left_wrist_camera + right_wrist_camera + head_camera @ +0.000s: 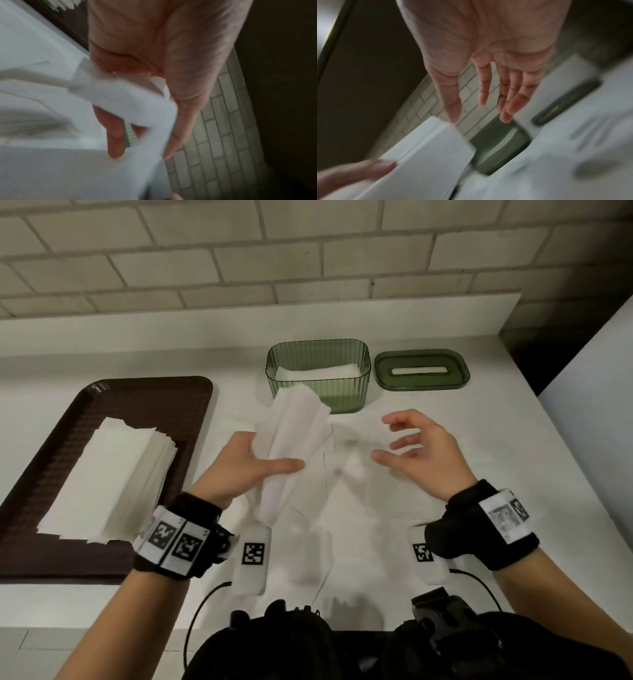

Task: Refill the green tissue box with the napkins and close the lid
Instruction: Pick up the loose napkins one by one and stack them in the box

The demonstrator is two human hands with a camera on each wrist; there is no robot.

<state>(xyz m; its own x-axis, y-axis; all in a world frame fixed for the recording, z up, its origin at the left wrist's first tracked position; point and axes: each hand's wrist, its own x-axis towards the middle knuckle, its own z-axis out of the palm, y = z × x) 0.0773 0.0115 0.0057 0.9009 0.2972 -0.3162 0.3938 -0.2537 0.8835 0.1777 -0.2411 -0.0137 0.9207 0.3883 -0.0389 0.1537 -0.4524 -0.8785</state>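
The green ribbed tissue box (346,400) stands open at the back of the white counter, with white napkins lying inside it. Its green lid (422,369) with a slot lies flat just to its right. My left hand (253,463) holds a folded bundle of white napkins (291,433) upright in front of the box; in the left wrist view the napkins (130,102) sit between thumb and fingers. My right hand (414,446) hovers to the right of the bundle, fingers spread and empty. The right wrist view shows the right hand (481,113) open, with the box (500,148) blurred beyond it.
A dark brown tray (191,405) at the left carries a thick stack of white napkins (109,477). A white brick wall (274,251) runs behind the counter. The counter's right edge (555,446) drops off beside a white panel. Cables and a black rig lie at the near edge.
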